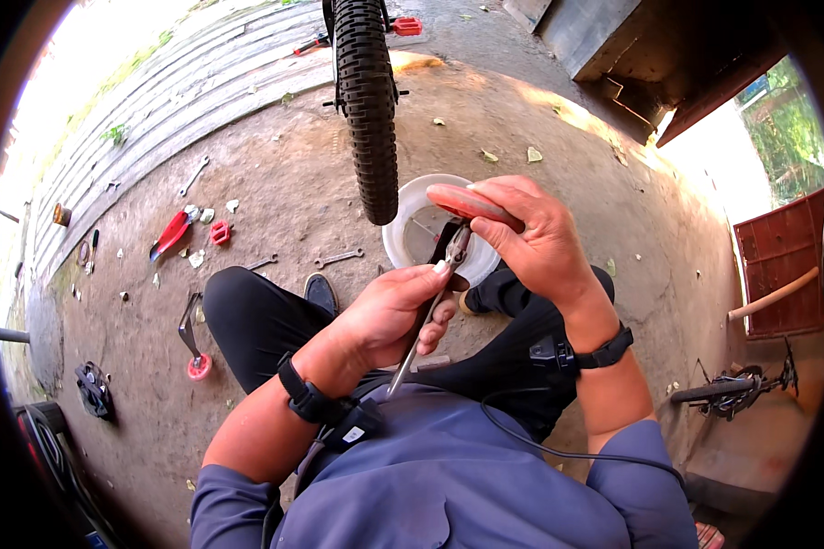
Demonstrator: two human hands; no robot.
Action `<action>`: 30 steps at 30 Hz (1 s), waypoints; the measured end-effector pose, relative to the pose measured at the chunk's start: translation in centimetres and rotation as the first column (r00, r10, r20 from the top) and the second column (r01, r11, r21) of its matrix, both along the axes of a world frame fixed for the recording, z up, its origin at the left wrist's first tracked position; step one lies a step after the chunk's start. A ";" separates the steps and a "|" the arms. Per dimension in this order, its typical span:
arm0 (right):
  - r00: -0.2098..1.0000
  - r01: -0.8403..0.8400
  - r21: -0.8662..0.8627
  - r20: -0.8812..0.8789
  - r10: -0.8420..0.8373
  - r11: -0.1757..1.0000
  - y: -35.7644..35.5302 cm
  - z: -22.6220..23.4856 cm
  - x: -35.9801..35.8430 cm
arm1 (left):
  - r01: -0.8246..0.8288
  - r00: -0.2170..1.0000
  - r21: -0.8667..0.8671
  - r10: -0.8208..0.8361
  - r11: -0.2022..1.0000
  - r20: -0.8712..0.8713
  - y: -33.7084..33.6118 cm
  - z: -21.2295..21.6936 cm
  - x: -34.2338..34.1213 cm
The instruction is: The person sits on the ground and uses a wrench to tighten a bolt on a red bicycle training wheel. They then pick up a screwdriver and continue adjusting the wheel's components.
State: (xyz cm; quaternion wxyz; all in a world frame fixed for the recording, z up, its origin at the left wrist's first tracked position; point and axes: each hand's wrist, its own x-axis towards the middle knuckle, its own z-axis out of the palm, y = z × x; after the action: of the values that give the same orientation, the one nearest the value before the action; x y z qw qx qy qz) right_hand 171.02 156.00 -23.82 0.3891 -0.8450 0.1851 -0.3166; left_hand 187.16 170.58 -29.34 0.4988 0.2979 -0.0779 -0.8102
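Over the white plastic bucket (396,240), my right hand (533,233) is closed round the red handles of a pair of pliers (474,204). Their metal jaws point down toward my left hand (389,316). That hand grips a long dark metal part (420,318), with a slim metal rod (404,368) running down toward my lap. The pliers' jaws meet the upper end of this part near my left thumb. My fingers hide much of the part, so I cannot make out its kind.
A bicycle wheel (366,119) stands upright just ahead. Spanners (339,257), a red pedal (221,232), a red-and-black piece (171,235) and a crank arm (189,328) with a red ring lie on the ground at left. Another bicycle (737,392) is at far right.
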 end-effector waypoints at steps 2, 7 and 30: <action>1.000 -0.001 0.123 0.008 0.000 0.992 0.4 0.6 0.1 | -0.018 1.000 -0.019 0.018 1.000 -0.010 -0.2 0.0 -0.2; 1.000 -0.024 0.218 0.018 0.020 0.976 0.7 1.1 -0.3 | -0.025 0.999 -0.013 0.025 1.000 -0.020 -0.2 0.8 -0.7; 0.994 -0.020 0.120 0.108 0.007 0.993 -1.1 -2.1 -1.6 | -0.071 0.994 0.017 0.069 0.997 0.085 -0.4 2.3 -1.7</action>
State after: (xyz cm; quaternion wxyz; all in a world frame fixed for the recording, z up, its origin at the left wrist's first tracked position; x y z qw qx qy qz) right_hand 169.43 154.85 -25.95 0.4511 -0.8030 0.1768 -0.3470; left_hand 185.50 170.22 -27.07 0.5202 0.3393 -0.0802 -0.7796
